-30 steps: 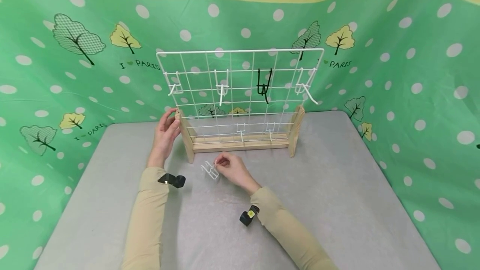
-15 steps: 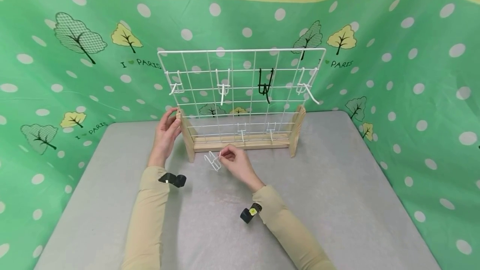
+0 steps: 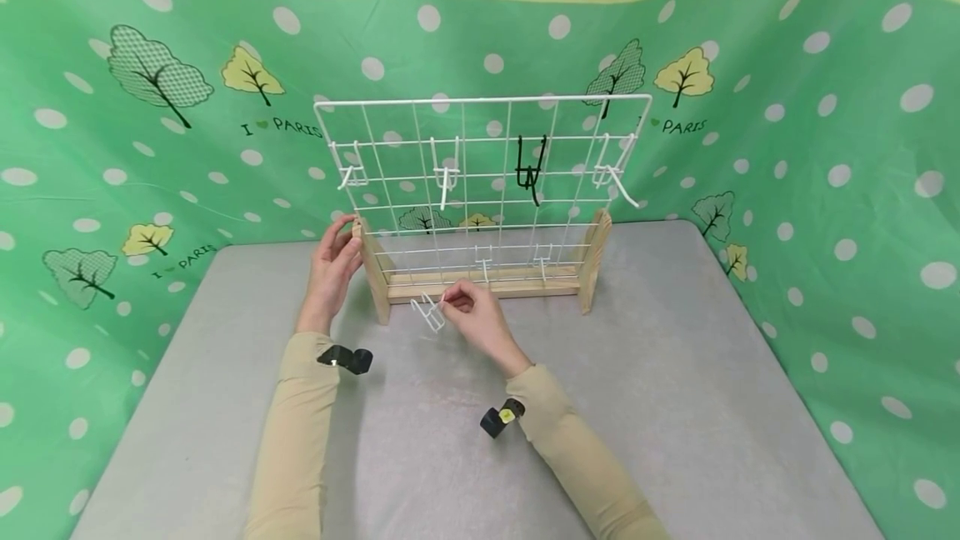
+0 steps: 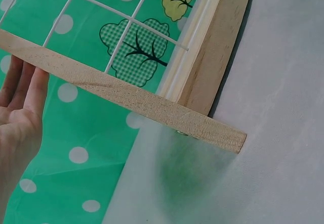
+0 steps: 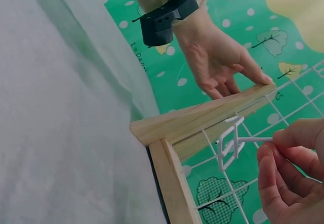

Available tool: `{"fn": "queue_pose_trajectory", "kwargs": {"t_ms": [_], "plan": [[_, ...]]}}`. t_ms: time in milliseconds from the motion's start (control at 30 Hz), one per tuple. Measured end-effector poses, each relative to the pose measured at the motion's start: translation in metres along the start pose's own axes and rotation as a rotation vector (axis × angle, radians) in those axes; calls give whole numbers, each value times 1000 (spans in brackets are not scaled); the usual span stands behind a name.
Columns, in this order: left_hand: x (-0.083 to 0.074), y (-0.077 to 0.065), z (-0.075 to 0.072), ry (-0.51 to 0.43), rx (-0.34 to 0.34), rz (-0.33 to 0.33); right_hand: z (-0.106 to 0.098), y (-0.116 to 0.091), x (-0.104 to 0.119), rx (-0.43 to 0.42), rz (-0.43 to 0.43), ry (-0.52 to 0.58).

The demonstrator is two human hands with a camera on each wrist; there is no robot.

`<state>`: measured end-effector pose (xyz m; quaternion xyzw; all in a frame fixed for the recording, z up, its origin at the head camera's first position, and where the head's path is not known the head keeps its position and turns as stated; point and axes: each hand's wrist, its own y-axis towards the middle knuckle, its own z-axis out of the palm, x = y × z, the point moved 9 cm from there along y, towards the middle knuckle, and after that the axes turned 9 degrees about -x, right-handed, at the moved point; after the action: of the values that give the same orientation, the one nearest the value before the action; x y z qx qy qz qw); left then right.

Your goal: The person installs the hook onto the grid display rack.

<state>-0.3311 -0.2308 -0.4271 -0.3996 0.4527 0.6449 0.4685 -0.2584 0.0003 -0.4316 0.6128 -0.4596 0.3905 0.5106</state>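
Observation:
A white wire grid panel (image 3: 480,97) stands in a wooden frame. My left hand (image 3: 327,280) grips the top of the frame's left post (image 3: 371,273), with the thumb on one side and fingers on the other in the right wrist view. My right hand (image 3: 482,320) pinches a white wire hook (image 5: 241,139) by the end of its prong, between thumb and fingertips. In the head view the hook is in front of the base bar's left part, its two-armed back part pointing left, away from the fingers. The grid lies behind it in the right wrist view.
Along the grid's upper part hang several hooks, among them a white hook (image 3: 446,177) and a black hook (image 3: 529,177). Two smaller white hooks, one of them at the right (image 3: 543,263), hang low. A grey cloth (image 3: 675,373) covers the table; green dotted curtains (image 3: 817,190) surround it.
My right hand has moved away from me toward the rack and slightly right, carrying the white hook with it. The left hand has stayed on the post.

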Motion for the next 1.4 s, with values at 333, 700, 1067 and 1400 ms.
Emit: {"fn": "queue_pose_trajectory", "kwargs": {"t_ms": [333,700,1067,1400], "plan": [[3,1,-2,-32,-7,-2,-8,10,5,-45,-14,-38],[0,-1,-1,-31,-1,2,-13,6,46,-54,-28,17],[-1,-2,0,-19,0,-1,-5,28,7,-133,11,33],[-1,0,1,-10,3,0,-7,40,15,-185,-40,21]]}}
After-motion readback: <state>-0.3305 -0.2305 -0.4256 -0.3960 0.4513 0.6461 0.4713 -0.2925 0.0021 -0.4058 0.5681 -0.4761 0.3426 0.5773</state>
